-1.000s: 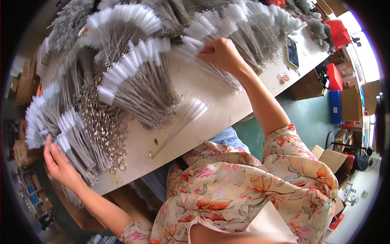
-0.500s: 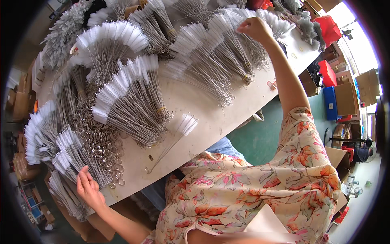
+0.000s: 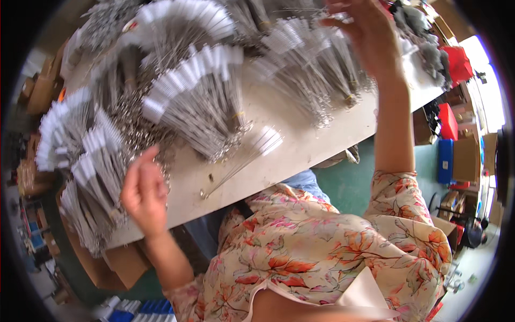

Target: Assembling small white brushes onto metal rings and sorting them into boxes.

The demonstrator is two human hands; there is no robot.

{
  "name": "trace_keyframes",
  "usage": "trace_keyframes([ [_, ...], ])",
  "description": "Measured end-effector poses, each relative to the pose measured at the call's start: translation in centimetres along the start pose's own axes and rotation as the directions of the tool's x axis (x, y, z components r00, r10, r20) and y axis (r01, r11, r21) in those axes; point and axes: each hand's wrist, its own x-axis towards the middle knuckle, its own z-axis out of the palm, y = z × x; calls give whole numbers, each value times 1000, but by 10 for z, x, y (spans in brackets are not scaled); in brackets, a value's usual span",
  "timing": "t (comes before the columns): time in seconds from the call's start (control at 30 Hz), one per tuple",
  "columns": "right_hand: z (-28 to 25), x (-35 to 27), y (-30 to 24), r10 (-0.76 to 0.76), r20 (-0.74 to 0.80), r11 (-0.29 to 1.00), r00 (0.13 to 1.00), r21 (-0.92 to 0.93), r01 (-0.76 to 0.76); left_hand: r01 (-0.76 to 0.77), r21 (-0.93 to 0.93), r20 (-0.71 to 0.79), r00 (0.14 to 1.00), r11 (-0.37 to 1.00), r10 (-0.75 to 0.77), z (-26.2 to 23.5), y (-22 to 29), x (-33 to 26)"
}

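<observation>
My left hand [image 3: 144,193] is raised over the near left part of the table, beside a heap of metal rings [image 3: 137,129]. Its forefinger is stretched out, the other fingers are loosely curled, and nothing shows in them. To its left lie bundles of thin wire brushes [image 3: 96,172] with white bristle ends. My right hand [image 3: 373,40] is held high at the far right with fingers apart, blurred, nothing visible in it. Beneath and left of it lies a fan of wire brushes [image 3: 306,59]. A few loose wire brushes [image 3: 241,163] lie between my hands, near the table's front edge.
A large brush bundle [image 3: 196,102] covers the middle of the pale table [image 3: 279,182]. Grey bristly pieces [image 3: 426,53] lie at the far right. Beyond stand red bins [image 3: 457,64], a blue bin [image 3: 445,161] and cardboard boxes. An open carton [image 3: 126,268] stands under the left edge.
My left hand has risen away from the brush bundles, up and to the right. My right hand has moved up and right and looks larger. The whole view has shifted slightly.
</observation>
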Motion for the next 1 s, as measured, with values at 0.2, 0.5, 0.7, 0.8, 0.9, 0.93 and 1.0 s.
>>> trace_keyframes([
  [0.2, 146, -70, 34, 143, 449, 947, 882, 198, -254, -496, 287, 201, 868, 820, 455, 62, 17, 14],
  [0.5, 145, -98, 75, 308, 375, 803, 874, 390, -450, -717, 74, 62, 697, 693, 714, 46, -11, -8],
  [0.7, 145, -91, 75, 314, 546, 331, 776, 704, -629, -803, 489, 328, 531, 340, 782, 20, -12, -14],
  [0.8, 135, -91, 54, 386, 592, 881, 707, -10, -473, -749, 298, 132, 647, 592, 751, -10, 10, 6],
  [0.9, 159, -106, 41, 282, 656, 949, 701, -82, -305, -548, -62, 335, 776, 834, 534, 0, 15, 4],
  [0.93, 162, -109, 41, 280, 668, 948, 689, -78, -310, -416, -173, 438, 779, 893, 448, 14, 9, -4],
  [1.0, 159, -112, 46, 206, 655, 970, 727, -38, -240, -146, -336, 463, 834, 930, 299, 9, 9, -11],
])
